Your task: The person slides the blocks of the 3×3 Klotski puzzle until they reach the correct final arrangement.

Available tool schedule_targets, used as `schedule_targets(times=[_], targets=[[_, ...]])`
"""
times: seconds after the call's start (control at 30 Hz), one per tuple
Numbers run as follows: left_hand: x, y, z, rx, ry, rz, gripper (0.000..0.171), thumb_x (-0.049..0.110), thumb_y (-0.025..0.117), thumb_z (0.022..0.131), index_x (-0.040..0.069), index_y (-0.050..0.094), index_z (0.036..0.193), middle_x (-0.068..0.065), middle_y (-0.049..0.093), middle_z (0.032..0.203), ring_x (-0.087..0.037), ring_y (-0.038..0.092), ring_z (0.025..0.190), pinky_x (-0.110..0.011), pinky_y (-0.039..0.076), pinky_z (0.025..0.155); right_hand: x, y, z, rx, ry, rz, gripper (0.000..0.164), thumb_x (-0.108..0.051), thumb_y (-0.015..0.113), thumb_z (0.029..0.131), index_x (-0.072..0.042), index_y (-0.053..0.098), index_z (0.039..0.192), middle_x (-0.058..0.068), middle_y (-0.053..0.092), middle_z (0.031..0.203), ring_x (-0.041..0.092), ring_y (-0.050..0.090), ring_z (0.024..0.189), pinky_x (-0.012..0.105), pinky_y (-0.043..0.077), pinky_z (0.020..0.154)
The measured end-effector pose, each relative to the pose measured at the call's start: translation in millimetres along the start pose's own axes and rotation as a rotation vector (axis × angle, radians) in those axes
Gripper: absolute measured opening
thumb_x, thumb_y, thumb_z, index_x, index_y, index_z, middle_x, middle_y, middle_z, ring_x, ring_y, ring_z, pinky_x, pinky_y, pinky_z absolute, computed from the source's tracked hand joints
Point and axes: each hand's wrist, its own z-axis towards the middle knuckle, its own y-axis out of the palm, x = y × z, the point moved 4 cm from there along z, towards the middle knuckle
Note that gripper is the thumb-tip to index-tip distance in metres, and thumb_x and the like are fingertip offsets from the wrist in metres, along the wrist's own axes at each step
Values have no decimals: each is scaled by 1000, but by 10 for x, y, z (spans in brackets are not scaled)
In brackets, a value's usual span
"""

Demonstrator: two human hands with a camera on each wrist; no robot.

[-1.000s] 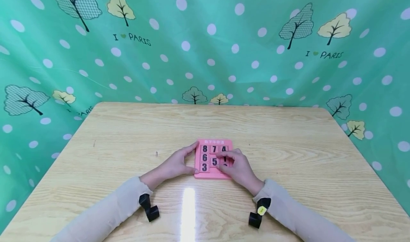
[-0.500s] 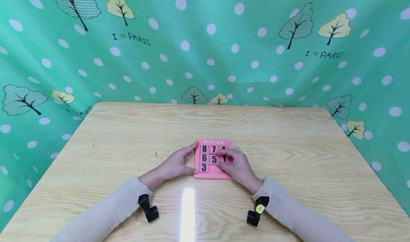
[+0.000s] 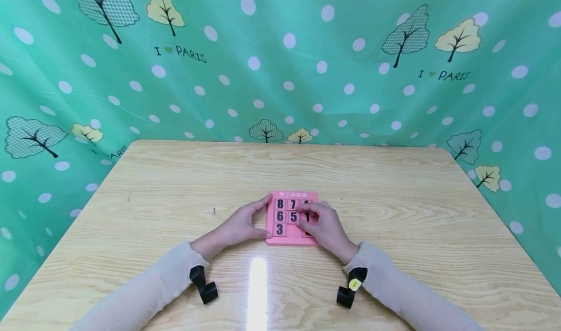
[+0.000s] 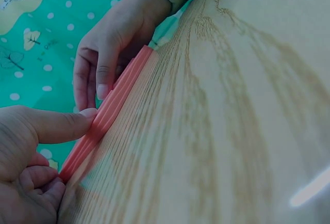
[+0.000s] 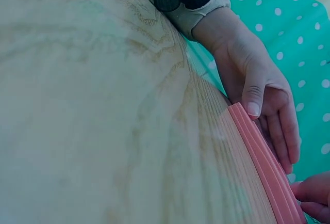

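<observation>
A pink number slide puzzle (image 3: 291, 241) lies flat on the wooden table. My left hand (image 3: 238, 225) holds it along its left side, thumb at the lower corner and forefinger near the upper one. On the 5 tile (image 3: 291, 217), in the middle of the grid, the thumb and forefinger of my right hand (image 3: 327, 229) pinch its edges. Below that tile is a gap, between the 3 tile (image 3: 279, 229) and a partly covered tile. My right fingers also hide part of the 4 tile. Both wrist views show the puzzle only from its edge (image 4: 111, 108).
The wooden table (image 3: 184, 175) extends around the puzzle on all sides. Behind it hangs a green dotted curtain (image 3: 280, 92) printed with trees. Black wrist cameras sit on both sleeves, and a bright light reflection (image 3: 257, 292) shows on the tabletop.
The 5 tile has slid up from slightly low to level with the middle row, widening the gap beneath it. My right hand moved slightly with it; my left hand stayed in place.
</observation>
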Motion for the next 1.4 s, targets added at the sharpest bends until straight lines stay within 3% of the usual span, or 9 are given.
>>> schedule_targets(times=[0.2, 0.7, 0.93, 1.17, 1.27, 1.4], targets=[[-184, 4, 67, 12, 13, 10, 97, 6, 79, 71, 9, 22, 150, -7, 24, 154, -24, 19, 142, -44, 13, 116, -12, 4, 11, -9, -14, -8, 31, -5, 76, 76, -11, 70, 106, -2, 63, 90, 14, 45, 75, 21, 41, 60], [-204, 14, 69, 14, 19, 13, 98, 10, 81, 70, 12, 23, 150, -6, 26, 153, -24, 19, 142, -44, 12, 116, 1, -65, -30, -52, 22, 58, 35, -9, 76, 77, -9, 68, 112, 2, 66, 105, 16, 51, 84, 22, 45, 69], [-140, 15, 47, 17, -4, 6, 98, 2, 78, 70, 7, 21, 150, -9, 22, 154, -24, 18, 142, -42, 11, 117, 29, -94, -72, -51, 37, 106, 34, -13, 77, 77, -10, 70, 110, 6, 59, 88, 17, 46, 75, 21, 41, 61], [149, -9, -60, -3, -2, -2, 92, -3, 75, 72, -1, 21, 148, -16, 23, 153, -28, 18, 142, -44, 13, 116, 21, -93, -105, -51, 45, 123, 32, -13, 76, 78, -9, 70, 109, 5, 56, 83, 17, 44, 74, 21, 39, 59], [161, -11, -64, -3, 0, 2, 92, -2, 75, 72, -2, 21, 148, -16, 22, 153, -29, 18, 142, -44, 13, 116, 35, -110, -130, -51, 56, 106, 31, -11, 76, 78, -11, 71, 108, 3, 59, 85, 17, 45, 74, 20, 39, 60], [3, 6, -10, 5, 2, 1, 96, -2, 76, 71, 2, 19, 149, -13, 21, 154, -27, 17, 142, -43, 11, 116, 53, -146, -171, -53, 60, 92, 31, -9, 76, 76, -10, 71, 107, 3, 64, 92, 16, 47, 75, 20, 41, 62]])
